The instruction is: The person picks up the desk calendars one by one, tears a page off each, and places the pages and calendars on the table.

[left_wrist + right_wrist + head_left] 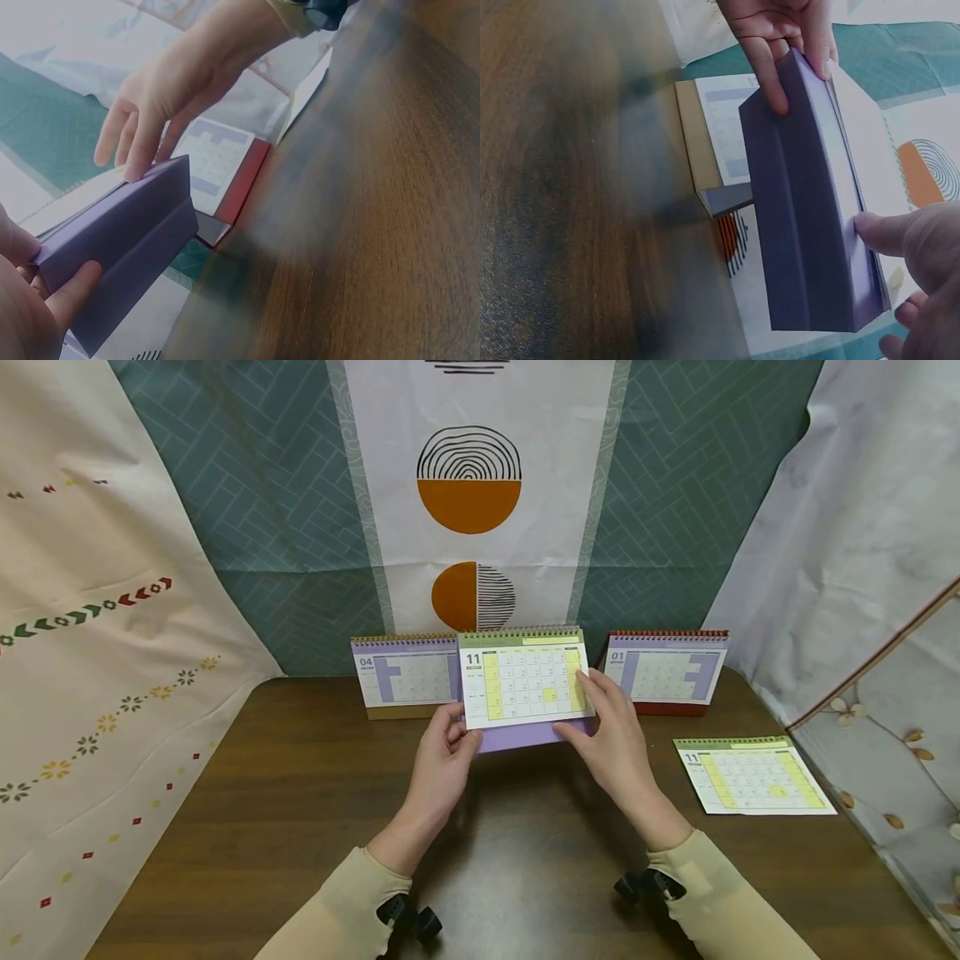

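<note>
A purple-based desk calendar (525,681) with a green-headed page marked 11 is held up off the table, tilted back. My left hand (444,752) grips its lower left corner, thumb on the front and fingers behind; the left wrist view shows the thumb on the purple base (127,240). On the right side, my right hand (618,735) touches the calendar with fairly straight fingers. Its thumb (885,234) rests along the page's lower edge, and its index fingertip lies over the page's right margin.
Behind stand a tan-based calendar (408,677) marked 04 and a red-based calendar (667,672) marked 01. A page (753,777) marked 11 lies flat at the right of the brown table (300,827). Cloth drapes hang around the table.
</note>
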`<state>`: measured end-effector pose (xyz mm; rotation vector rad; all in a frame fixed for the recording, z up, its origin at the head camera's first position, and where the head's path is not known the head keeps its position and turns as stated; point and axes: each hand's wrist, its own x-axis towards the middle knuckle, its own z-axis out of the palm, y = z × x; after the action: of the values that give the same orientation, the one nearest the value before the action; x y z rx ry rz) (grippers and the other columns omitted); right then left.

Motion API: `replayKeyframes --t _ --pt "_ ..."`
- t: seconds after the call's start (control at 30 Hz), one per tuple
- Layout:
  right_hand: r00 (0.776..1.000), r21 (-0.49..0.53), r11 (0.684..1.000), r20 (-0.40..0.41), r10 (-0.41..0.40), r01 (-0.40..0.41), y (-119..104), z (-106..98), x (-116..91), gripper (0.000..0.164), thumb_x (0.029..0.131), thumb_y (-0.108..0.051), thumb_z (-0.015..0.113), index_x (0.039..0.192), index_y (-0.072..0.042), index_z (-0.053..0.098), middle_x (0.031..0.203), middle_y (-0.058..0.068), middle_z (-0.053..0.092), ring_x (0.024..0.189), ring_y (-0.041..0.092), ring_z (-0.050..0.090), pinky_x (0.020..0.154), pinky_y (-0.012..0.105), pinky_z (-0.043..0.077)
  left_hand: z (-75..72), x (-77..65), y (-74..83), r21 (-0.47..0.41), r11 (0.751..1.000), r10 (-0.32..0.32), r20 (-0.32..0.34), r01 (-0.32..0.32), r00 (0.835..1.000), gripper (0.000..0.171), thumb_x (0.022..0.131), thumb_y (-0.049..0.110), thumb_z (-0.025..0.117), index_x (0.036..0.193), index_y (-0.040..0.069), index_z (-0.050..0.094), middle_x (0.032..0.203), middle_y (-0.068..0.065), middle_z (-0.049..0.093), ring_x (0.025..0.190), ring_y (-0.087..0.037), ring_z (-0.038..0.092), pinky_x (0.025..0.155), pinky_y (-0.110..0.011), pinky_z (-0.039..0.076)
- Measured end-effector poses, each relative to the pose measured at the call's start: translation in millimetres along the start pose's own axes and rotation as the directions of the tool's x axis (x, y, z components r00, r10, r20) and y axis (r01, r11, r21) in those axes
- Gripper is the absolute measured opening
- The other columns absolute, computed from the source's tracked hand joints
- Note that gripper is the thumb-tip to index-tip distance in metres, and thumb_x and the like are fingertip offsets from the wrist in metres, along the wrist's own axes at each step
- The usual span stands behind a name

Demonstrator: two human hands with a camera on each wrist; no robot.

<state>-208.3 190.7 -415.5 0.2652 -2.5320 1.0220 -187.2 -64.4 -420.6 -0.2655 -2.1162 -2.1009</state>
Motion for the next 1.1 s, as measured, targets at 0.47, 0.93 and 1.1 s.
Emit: replayKeyframes --t 0.47,0.93,1.1 --pt "0.947 -0.120 0.940 -0.002 -0.322 0.319 -8.4 17.0 2.8 0.082 0.079 -0.023 0.102 0.152 -0.010 0.065 0.166 0.017 0.046 0.154 0.042 0.037 0.123 0.064 0.035 0.9 -1.0 -2.3 0.005 1.000 -0.008 -0.017 0.008 1.000 0.030 0.109 -0.004 0.059 0.139 0.001 0.059 0.104 -0.016 0.076 0.087 -0.026 0.064 0.079 -0.034 0.053" --pt "0.902 -0.123 0.894 0.026 -0.432 0.432 -25.2 27.1 17.0 0.076 0.082 -0.030 0.100 0.148 -0.013 0.068 0.163 0.014 0.051 0.152 0.036 0.043 0.123 0.059 0.036 0.6 -2.1 0.3 0.033 0.999 -0.005 0.001 0.005 1.000 0.029 0.110 -0.002 0.060 0.140 0.002 0.059 0.102 -0.013 0.073 0.082 -0.020 0.061 0.072 -0.025 0.047" --pt "0.883 -0.134 0.874 0.011 -0.469 0.467 -26.5 28.5 17.8 0.072 0.082 -0.029 0.100 0.145 -0.013 0.069 0.160 0.013 0.053 0.150 0.035 0.046 0.123 0.056 0.038 1.0 -2.5 0.7 0.020 1.000 -0.002 0.007 0.001 1.000 0.030 0.110 -0.003 0.059 0.140 0.002 0.059 0.103 -0.014 0.073 0.087 -0.031 0.063 0.074 -0.027 0.049"
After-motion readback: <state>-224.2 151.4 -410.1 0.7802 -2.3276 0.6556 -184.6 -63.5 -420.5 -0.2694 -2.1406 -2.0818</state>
